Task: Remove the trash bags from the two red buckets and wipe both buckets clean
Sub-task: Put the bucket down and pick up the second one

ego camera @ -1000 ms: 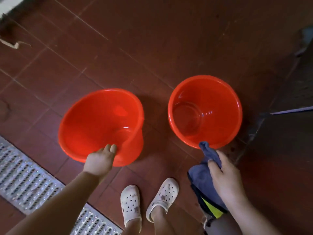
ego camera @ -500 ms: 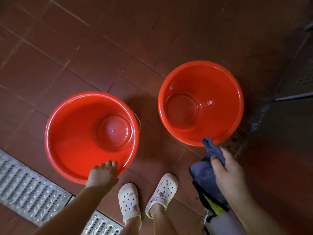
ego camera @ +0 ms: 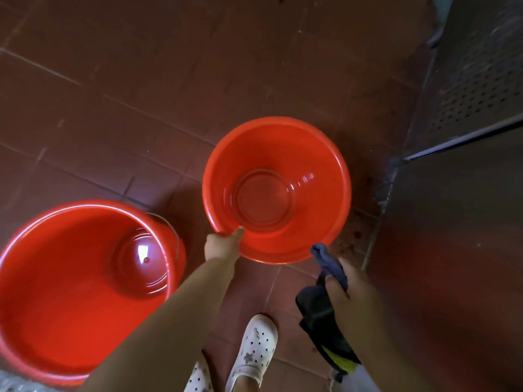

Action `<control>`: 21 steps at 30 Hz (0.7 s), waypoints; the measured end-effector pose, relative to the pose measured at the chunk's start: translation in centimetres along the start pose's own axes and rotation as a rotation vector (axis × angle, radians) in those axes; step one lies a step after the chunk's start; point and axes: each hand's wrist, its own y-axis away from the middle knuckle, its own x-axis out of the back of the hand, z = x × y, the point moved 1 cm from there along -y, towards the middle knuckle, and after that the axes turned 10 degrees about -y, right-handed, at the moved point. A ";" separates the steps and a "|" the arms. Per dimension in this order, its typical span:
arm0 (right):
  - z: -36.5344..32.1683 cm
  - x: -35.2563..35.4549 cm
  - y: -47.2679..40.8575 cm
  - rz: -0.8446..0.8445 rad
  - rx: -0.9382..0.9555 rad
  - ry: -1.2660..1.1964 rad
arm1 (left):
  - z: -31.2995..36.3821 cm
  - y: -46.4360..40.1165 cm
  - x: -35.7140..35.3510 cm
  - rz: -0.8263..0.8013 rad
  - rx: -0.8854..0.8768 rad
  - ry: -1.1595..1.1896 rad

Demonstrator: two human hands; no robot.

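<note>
Two red buckets stand on the brown tiled floor, both bare inside with no bag visible. The left bucket [ego camera: 70, 292] is close to me at the lower left, upright, its metal handle hanging at its far side. The right bucket [ego camera: 319, 165] stands further off at the centre. My left hand [ego camera: 222, 246] grips the near left rim of the right bucket, thumb inside. My right hand [ego camera: 353, 295] holds a dark blue cloth [ego camera: 329, 263] just outside that bucket's near right rim.
A dark metal cabinet or wall [ego camera: 467, 193] with a perforated panel fills the right side. A metal floor grate [ego camera: 11, 384] shows at the bottom left corner. My feet in white clogs [ego camera: 254, 349] stand just below the buckets.
My left hand let go of the left bucket's rim and moved right onto the right bucket's rim. The view shifted closer and to the right. My right hand kept the cloth.
</note>
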 end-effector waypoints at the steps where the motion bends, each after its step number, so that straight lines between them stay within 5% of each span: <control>1: 0.6 0.0 -0.1 0.010 0.002 0.005 | -0.1 -0.5 -0.5 -0.040 0.044 0.104; 9: -1.6 3.1 3.3 0.028 0.018 -0.060 | 1.9 5.7 2.6 0.147 -0.081 -0.095; 21: -16.6 15.1 18.9 0.057 0.293 -0.017 | 9.1 32.6 16.9 0.225 -0.360 -0.094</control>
